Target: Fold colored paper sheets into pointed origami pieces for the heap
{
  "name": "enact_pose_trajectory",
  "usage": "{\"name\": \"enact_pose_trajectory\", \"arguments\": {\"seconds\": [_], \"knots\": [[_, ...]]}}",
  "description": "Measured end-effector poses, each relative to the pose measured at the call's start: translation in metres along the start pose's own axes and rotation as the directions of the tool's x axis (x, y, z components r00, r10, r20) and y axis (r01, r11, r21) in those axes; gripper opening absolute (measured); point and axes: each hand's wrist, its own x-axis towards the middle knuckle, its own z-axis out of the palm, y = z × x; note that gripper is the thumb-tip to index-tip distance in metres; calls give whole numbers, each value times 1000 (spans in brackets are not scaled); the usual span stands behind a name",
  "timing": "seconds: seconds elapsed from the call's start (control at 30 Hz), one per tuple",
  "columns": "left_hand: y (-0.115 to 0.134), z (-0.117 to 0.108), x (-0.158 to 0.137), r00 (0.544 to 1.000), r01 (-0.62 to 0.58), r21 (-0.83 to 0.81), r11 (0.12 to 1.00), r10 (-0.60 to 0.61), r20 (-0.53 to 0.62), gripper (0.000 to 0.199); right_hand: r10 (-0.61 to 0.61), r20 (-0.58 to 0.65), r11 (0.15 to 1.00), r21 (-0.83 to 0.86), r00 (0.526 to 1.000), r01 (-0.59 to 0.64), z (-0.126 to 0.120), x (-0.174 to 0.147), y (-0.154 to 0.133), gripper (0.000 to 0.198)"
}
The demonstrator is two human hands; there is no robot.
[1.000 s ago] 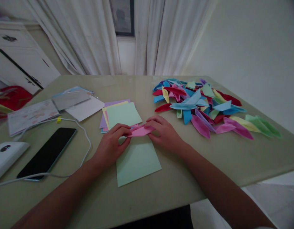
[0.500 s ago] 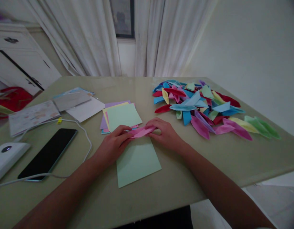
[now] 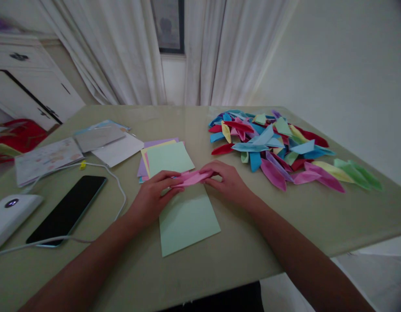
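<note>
A folded strip of pink paper is stretched between my two hands. My left hand pinches its left end between thumb and fingers. At the right end, my right hand has its thumb and fingers closed on the paper. Below the strip lies a flat pale green sheet, its upper part hidden by my hands. Just behind is a stack of coloured paper squares, with a pale green one on top and purple, yellow and pink edges showing.
A heap of folded paper pieces in many colours covers the table's right rear. To the left lie a black phone, a white power bank with a cable, and several flat packets. Curtains hang behind.
The pink strip has turned slightly and lies more level between my fingers. The fingers of both hands have shifted a little along it. Everything else stays where it was.
</note>
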Motion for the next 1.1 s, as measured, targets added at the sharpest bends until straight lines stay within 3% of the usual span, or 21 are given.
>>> {"name": "enact_pose_trajectory", "arguments": {"seconds": [0.13, 0.3, 0.47, 0.63, 0.83, 1.1], "knots": [[0, -3, 3, 994, 93, -81, 992, -97, -49, 20, 3, -49, 1000, 18, 999, -2, -2, 1, -1, 14], [3, -7, 4, 1000, 25, -78, 997, -24, 6, 25, 38, -61, 998, 54, 997, -35, -2, 1, 1, 15], [8, -9, 1, 996, 35, -16, 999, -36, -76, 23, 76, -4, 990, 122, 997, -75, -1, 0, 2, 16], [7, -10, -1, 996, 8, -31, 999, -11, -86, 21, 107, -37, 980, 174, 994, -99, -2, 2, 0, 18], [1, -10, -1, 991, 93, -103, 990, -102, -89, 22, 124, -6, 977, 175, 992, -121, -4, 3, 1, 21], [-2, -9, -1, 994, 88, -61, 994, -91, -63, 17, 86, 7, 986, 145, 996, -86, -6, 2, 3, 18]]}}
